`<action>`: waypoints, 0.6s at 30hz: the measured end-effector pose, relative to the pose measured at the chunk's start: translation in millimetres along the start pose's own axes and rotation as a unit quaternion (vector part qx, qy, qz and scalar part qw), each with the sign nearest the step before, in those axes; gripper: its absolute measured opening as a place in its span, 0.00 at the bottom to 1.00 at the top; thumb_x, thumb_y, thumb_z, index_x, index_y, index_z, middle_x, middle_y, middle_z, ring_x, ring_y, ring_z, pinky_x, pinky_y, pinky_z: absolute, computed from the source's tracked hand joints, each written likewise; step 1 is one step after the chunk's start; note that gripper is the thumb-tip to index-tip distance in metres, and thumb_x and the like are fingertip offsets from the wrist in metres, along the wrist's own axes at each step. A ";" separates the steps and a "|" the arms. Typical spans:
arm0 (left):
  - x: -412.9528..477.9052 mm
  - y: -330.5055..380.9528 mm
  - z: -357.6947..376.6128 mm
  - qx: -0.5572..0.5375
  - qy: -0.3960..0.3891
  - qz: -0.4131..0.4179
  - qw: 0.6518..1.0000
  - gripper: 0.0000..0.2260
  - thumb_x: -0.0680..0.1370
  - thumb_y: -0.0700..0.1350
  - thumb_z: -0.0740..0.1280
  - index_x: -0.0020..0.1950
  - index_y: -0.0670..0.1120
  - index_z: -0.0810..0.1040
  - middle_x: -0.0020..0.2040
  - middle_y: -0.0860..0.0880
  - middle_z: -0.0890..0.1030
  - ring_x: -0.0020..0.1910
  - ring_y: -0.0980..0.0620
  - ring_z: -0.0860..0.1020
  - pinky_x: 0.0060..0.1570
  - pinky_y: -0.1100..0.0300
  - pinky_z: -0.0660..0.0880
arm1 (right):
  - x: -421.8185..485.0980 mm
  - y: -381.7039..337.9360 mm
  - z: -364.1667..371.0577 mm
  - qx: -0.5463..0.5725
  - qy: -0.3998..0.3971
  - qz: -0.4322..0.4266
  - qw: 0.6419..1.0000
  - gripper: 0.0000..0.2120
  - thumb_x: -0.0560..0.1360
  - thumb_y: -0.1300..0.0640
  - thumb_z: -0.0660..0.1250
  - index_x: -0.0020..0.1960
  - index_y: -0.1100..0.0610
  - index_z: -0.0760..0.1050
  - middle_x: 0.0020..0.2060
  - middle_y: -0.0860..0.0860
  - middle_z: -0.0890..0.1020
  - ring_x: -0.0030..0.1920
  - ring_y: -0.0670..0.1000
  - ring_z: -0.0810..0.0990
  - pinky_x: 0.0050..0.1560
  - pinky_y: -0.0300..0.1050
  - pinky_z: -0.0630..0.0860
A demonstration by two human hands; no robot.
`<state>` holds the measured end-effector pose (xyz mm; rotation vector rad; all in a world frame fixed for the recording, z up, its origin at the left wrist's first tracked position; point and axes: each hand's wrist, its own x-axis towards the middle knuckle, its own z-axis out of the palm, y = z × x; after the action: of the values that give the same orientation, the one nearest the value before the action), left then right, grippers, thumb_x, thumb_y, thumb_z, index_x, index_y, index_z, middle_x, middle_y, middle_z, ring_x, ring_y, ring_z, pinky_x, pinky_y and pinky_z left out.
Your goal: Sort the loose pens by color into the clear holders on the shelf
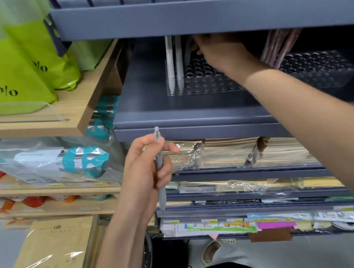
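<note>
Your left hand (146, 167) grips a slim grey plastic pen (160, 170), fingers and thumb curled round its middle. The grey pen stands nearly upright, click button at the top and tip pointing down. It is outside both holders, held in the air just in front of the front lip of the grey metal shelf (168, 110).

On that shelf sit two clear plastic holders, each a low rectangular block with a grid of round holes in its top. The left clear holder (205, 82) has two white pens (174, 63) standing side by side in its front left corner. Your right hand (221, 52) reaches in over the middle of this holder, with the back of the hand and the wrist toward you. Its fingertips are tucked into the shadow under the upper grey shelf (200, 17), so you cannot tell how far this hand is open or whether it has hold of anything.

The right clear holder (317, 68) sits beside the first, partly behind your right forearm. A bunch of pale pink pens (277, 47) leans in its left end, their tops hidden by the upper grey shelf.

Below, lower grey shelves carry stacks of film-wrapped notebooks (230, 151). To the left, a light wooden shelf (89, 96) holds lime green bags (3, 67) with black lettering. At the lower left lies a stack of brown paper packs (58, 248) in clear wrap.
</note>
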<state>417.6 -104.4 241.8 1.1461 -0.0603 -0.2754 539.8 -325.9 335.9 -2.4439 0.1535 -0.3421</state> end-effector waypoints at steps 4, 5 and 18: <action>-0.1 -0.5 -1.2 -0.006 -0.004 0.013 1.000 0.01 0.83 0.40 0.61 0.51 0.44 0.71 0.40 0.46 0.80 0.23 0.54 0.64 0.20 0.65 0.62 | 11.4 -4.4 6.4 -0.018 -0.025 -0.004 1.000 0.20 0.82 0.47 0.52 0.61 0.58 0.76 0.58 0.56 0.81 0.57 0.55 0.79 0.58 0.46 0.72; 0.0 -1.3 -1.3 0.002 -0.003 0.017 1.000 0.02 0.83 0.42 0.61 0.52 0.44 0.71 0.40 0.46 0.80 0.23 0.54 0.65 0.21 0.65 0.62 | 14.0 -3.8 9.5 -0.005 -0.014 -0.008 1.000 0.18 0.83 0.48 0.53 0.60 0.58 0.76 0.56 0.55 0.82 0.52 0.53 0.80 0.56 0.45 0.73; -3.6 1.4 -3.3 0.020 -0.006 0.044 0.999 0.15 0.81 0.32 0.59 0.66 0.42 0.75 0.44 0.45 0.80 0.31 0.51 0.71 0.32 0.60 0.70 | 12.0 -0.3 11.6 0.000 0.015 0.021 1.000 0.17 0.81 0.48 0.56 0.64 0.56 0.73 0.56 0.54 0.82 0.51 0.50 0.80 0.60 0.46 0.73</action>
<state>415.0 -100.1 242.0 1.1781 -0.1277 -0.2038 554.6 -321.1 329.8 -2.4325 0.2179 -0.3600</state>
